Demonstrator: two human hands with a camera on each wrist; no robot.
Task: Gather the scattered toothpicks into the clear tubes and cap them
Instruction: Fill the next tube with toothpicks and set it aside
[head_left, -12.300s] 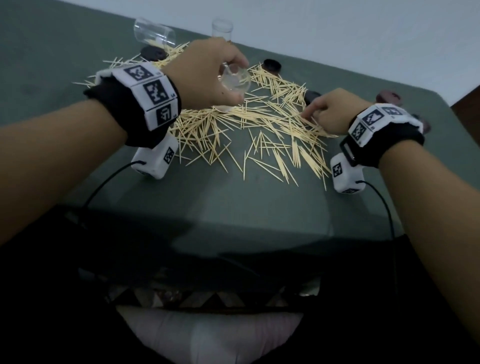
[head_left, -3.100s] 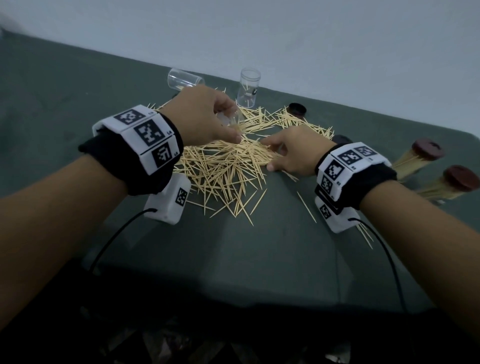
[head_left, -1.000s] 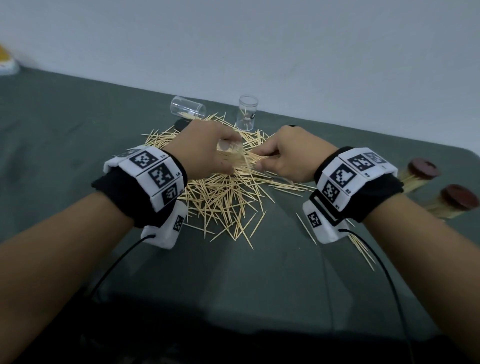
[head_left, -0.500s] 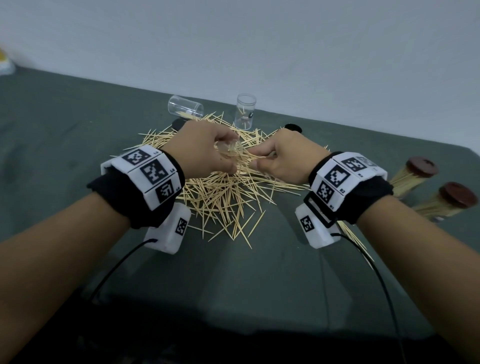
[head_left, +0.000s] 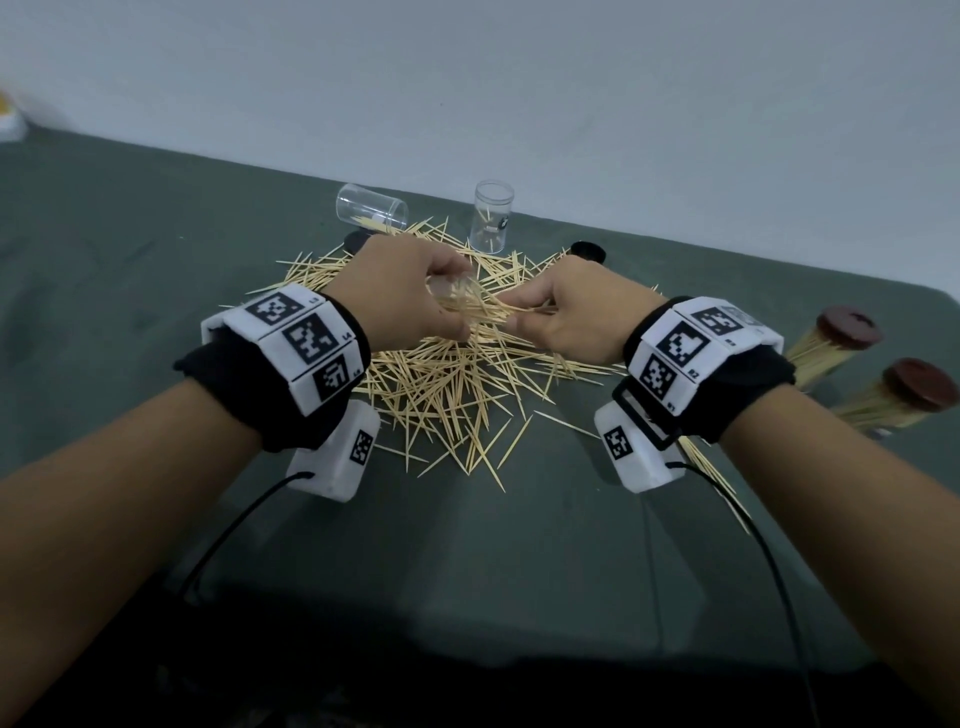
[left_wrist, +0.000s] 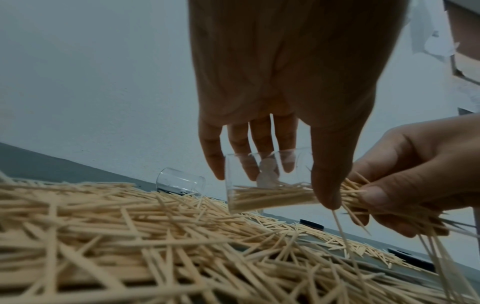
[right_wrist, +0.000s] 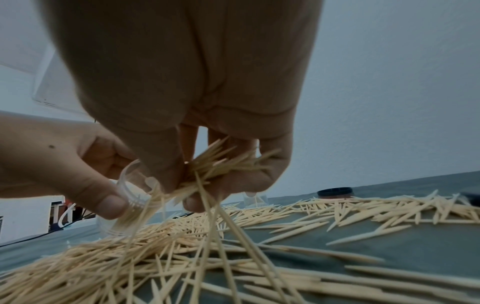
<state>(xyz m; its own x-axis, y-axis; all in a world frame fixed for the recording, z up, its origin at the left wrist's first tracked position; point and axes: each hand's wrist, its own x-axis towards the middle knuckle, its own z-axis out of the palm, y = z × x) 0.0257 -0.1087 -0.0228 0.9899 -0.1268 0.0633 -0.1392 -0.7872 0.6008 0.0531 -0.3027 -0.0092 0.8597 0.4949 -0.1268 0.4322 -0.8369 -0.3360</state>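
Lying sideways in L hand (left_wrist: 272, 98), clear tube (left_wrist: 267, 181) — mouth toward R hand (right_wrist: 197, 107), toothpick bundle (right_wrist: 221, 164)

toothpicks (head_left: 447, 384) on table (head_left: 156, 249), tubes (head_left: 492, 215) behind

Each bare forearm wears a black fabric wrist cuff (head_left: 270, 395) wrapped by a white band of 3 square black-and-white coded markers (head_left: 306, 345), with a white camera box (head_left: 335, 454) bearing 1 more marker slung beneath and a thin black cable (head_left: 234, 530) trailing back.
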